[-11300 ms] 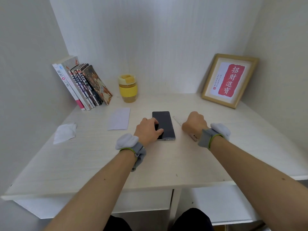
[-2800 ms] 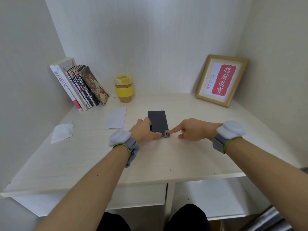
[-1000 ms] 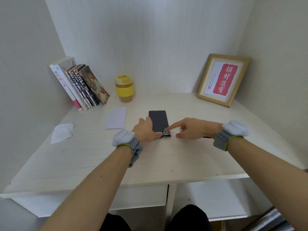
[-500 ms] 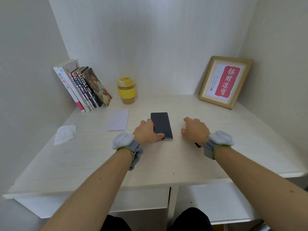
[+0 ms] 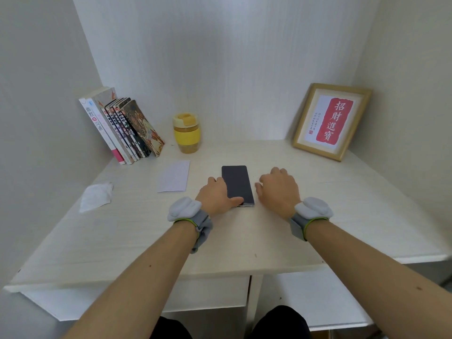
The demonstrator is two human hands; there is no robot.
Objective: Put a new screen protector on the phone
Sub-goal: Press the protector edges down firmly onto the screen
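Observation:
A dark phone lies face up in the middle of the white desk, its screen black. My left hand holds its near left side, with the thumb laid over the near left corner and the fingers along the left edge. To the phone's right, my right hand rests palm down on the desk, fingers loosely bent, apart from the phone. Nothing shows in that hand, though its palm side is hidden. A white rectangular sheet lies left of the phone.
A crumpled white wipe lies at the left of the desk. Leaning books and a yellow lidded cup stand at the back left, a framed red print at the back right. Walls close in on three sides.
My right hand pulled its pointing finger off the phone's near end and moved to the right, settling palm down beside the phone. My left hand kept its hold.

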